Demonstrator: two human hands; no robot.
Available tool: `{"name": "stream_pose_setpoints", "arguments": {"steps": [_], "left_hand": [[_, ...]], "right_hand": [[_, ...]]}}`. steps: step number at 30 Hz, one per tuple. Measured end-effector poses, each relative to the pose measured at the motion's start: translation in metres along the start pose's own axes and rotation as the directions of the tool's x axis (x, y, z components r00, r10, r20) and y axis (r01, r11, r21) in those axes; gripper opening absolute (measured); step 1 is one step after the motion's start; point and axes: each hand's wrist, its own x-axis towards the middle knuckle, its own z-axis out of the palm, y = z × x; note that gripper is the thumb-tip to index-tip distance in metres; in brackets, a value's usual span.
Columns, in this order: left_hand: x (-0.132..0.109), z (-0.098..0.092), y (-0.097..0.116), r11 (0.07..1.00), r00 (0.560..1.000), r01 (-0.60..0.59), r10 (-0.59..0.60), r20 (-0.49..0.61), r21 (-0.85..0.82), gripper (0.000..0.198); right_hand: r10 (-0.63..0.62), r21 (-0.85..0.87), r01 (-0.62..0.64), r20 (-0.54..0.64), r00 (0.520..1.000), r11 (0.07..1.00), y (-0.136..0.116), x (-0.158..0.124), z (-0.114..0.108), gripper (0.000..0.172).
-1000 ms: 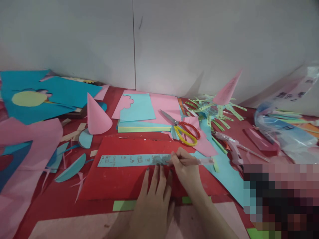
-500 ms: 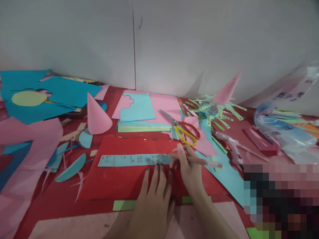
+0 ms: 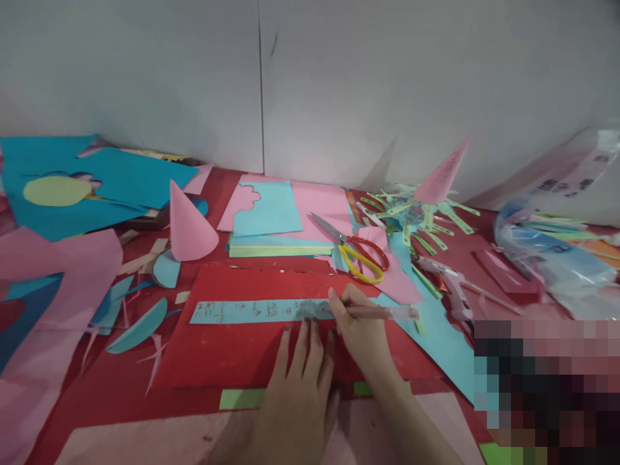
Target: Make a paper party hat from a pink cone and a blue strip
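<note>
Before the bench's [image 3: 123, 387] back edge, left to right, come loose sheets [image 3: 150, 171], a cone [image 3: 188, 229], a paper stack [image 3: 281, 249], a second cone [image 3: 440, 181] above a bundle of strips [image 3: 400, 208], and a plastic bag [image 3: 569, 265]. Scissors [image 3: 343, 239] lie at the stack's right side; a glue gun [image 3: 453, 284] lies between them and the bag. In front of the stack lies a flat board [image 3: 203, 361] bearing a long strip [image 3: 252, 311], with cut-outs [image 3: 140, 328] to its left.

Red sheet [image 3: 217, 355] on (likewise red) table [image 3: 111, 394]
</note>
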Motion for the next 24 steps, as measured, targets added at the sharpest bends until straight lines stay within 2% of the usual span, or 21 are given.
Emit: {"name": "stream_pose_setpoints", "arguments": {"steps": [5, 10, 19, 24], "left_hand": [[-0.0004, 0.0019, 0.0009, 0.999, 0.999, 0.036, -0.036, 0.003, -0.01, 0.038], [0.0003, -0.001, -0.0002, 1.0, 1.0, 0.004, -0.004, 0.013, -0.005, 0.039], [-0.0009, 0.0016, 0.0012, 1.0, 0.999, 0.009, -0.01, 0.034, 0.009, 0.04], [-0.0009, 0.0012, 0.001, 1.0, 0.999, -0.005, 0.005, 0.048, 0.002, 0.041]], "right_hand": [[-0.016, -0.035, 0.017, 0.01, 1.0, 0.999, 0.0019, 0.0006, -0.0001, 0.034], [0.018, -0.016, -0.018, 0.036, 0.999, 1.0, 0.0023, 0.0003, -0.0005, 0.034], [-0.073, -0.088, 0.073, -0.006, 0.997, 0.993, 0.0013, 0.0, -0.0009, 0.033], [-0.078, -0.091, 0.075, -0.036, 0.996, 0.993, 0.0017, 0.0008, 0.0001, 0.032]]}}
